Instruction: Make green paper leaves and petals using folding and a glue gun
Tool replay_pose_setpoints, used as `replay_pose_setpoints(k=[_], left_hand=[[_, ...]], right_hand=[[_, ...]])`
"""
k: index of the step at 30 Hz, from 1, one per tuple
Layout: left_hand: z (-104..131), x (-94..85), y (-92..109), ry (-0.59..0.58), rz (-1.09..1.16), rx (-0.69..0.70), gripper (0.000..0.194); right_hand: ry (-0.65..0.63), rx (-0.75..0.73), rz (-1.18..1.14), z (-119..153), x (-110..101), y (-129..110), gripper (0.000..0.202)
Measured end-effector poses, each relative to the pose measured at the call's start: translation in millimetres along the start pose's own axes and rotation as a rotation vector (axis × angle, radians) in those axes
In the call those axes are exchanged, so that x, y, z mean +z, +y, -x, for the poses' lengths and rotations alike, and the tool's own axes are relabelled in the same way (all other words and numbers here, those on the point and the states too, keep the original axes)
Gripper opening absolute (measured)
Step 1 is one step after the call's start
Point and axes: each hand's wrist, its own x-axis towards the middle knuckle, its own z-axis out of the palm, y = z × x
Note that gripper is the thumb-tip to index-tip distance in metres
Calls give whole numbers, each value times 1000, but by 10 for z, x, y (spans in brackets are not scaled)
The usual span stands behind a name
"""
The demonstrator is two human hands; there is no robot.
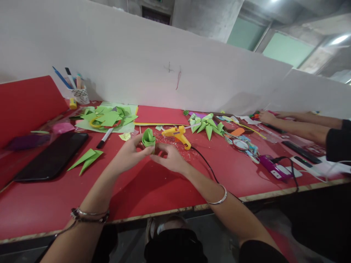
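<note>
The paper piece (148, 138) is between the left hand (131, 155) and the right hand (173, 159). Behind them, the glue gun (178, 134) lies on the table (156, 193). A tablet (55, 157) lies left, a plug box (272, 167) right.

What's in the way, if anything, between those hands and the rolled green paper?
Nothing visible. The left hand holds the rolled green paper, and the right hand is close beside its base, though any touch is unclear. The yellow glue gun lies farther back, not between.
</note>
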Motion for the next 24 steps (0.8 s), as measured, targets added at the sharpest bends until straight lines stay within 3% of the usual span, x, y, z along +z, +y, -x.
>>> replay_pose_setpoints(k=[4,7,12,17,24], left_hand=[[0,-17,1,108,-43,36,9],[-2,-14,-18,95,-3,57,9],[9,16,-55,-32,72,92,11],[39,31,-24,-106,8,59,17],[56,19,0,-158,-53,46,26]], right_hand=[[190,-107,-7,14,-4,-61,34],[261,-200,33,25,-4,-96,38],[238,-356,186,19,-13,-93,22],[202,-375,225,11,-48,-80,7],[175,-395,254,9,-64,-81,4]])
